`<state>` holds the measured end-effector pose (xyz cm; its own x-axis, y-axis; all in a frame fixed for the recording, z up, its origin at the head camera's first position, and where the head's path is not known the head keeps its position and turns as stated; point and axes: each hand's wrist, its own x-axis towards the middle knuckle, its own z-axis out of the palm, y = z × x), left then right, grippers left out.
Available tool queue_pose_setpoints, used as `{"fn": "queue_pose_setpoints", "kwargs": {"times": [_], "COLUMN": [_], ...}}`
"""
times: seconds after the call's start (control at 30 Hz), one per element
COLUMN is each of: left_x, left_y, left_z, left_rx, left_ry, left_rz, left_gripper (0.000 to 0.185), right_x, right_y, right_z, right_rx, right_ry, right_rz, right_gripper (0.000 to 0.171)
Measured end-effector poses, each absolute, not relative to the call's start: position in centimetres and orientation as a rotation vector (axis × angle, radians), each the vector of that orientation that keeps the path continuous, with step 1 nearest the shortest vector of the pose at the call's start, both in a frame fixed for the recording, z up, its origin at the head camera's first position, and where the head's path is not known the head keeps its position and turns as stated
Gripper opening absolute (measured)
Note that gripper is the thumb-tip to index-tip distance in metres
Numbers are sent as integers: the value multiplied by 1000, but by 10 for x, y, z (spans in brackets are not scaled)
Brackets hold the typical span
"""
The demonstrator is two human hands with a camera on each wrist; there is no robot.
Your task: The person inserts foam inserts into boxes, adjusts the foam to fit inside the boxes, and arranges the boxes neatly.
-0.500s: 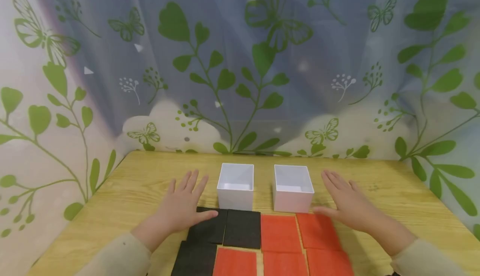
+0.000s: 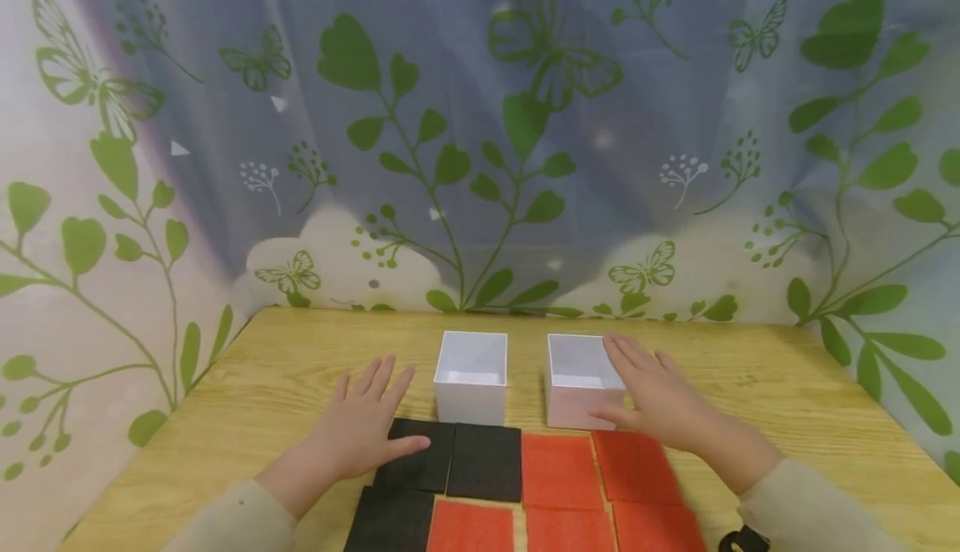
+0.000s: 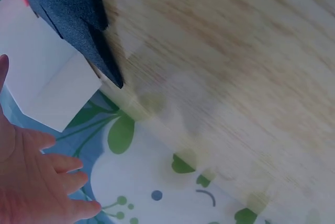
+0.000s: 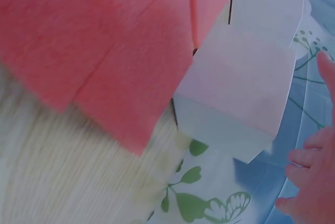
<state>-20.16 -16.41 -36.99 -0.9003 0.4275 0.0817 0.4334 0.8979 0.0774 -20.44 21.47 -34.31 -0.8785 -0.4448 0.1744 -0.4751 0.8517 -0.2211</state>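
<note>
Probably light and limp, the black square by your straight-fingered, empty left hand suits an edge pinch; right hand likewise free.

In my head view, my left hand lies toward seven o'clock, fingers straight and fanned, pointing near one o'clock, thumb out to three. My right hand lies toward four o'clock, straight fingers closer together, pointing between ten and eleven, thumb out to nine. My sleeved forearms slant inward from seven-thirty and four.
</note>
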Motion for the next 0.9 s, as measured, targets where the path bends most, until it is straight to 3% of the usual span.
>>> {"fn": "queue_pose_setpoints", "kwargs": {"times": [0.9], "left_x": [-208], "left_y": [-169], "left_z": [-375], "left_rx": [-900], "left_ry": [-3178], "left_rz": [-260], "left_gripper": [88], "right_x": [-227], "right_y": [156], "right_z": [-347], "right_rx": [943], "right_ry": [-2886], "right_rz": [558], "right_gripper": [92]}}
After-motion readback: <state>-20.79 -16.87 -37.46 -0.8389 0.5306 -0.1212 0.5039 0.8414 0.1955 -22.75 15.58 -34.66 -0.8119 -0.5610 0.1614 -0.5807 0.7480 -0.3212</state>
